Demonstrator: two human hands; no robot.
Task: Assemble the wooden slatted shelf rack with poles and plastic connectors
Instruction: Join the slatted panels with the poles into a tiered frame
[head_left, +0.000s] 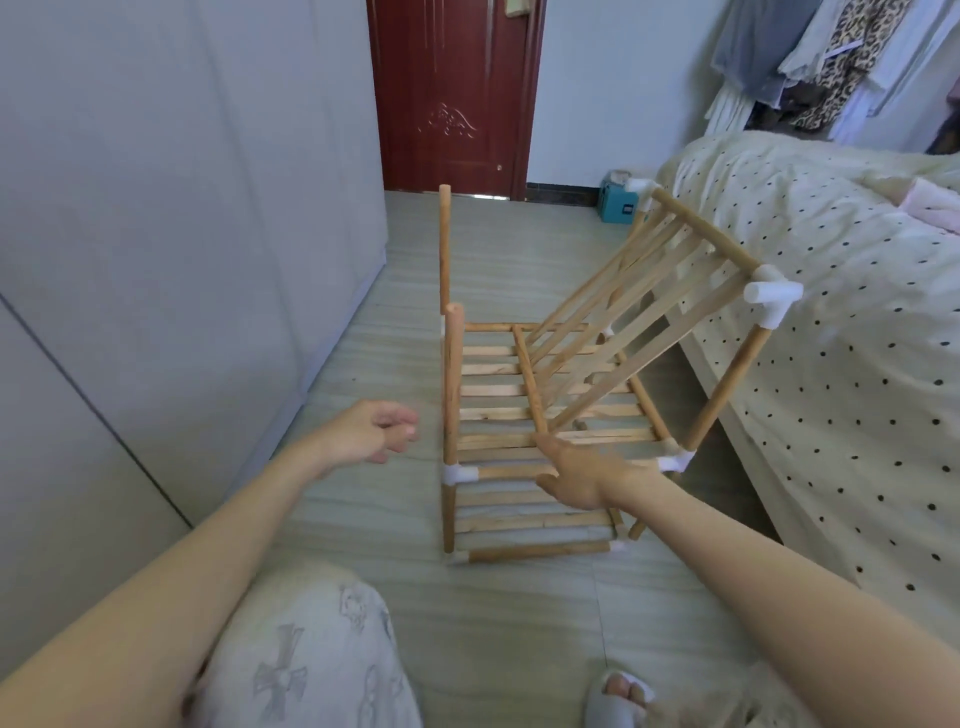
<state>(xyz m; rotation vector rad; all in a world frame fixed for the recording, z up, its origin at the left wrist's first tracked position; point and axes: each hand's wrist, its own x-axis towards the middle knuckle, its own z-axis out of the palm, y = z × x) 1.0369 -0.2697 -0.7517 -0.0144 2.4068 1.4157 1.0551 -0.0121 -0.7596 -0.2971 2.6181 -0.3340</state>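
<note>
1. Standing on the tiled floor (363, 519) just beside the bed (831, 415), the half-built wooden rack (519, 415) sits in front of us, between the pale wardrobe (156, 260) and the dotted bedspread.
2. We see two flat slatted shelves joined at the corners by white plastic connectors (460, 474), with bare poles (445, 249) rising upright on the left side.
3. A third slatted panel (649, 301) tilts up toward the bed, its near top corner capped by a white connector (772, 296).
4. Our right hand (582, 478) reaches over the front of the middle shelf, fingers straight and spread, gripping nothing; whether they touch the slats we cannot tell.
5. Our left hand (379, 431) hovers left of the near upright pole, apart from it, fingers loosely curled and holding nothing.
6. A red door (452, 93) stands beyond.
</note>
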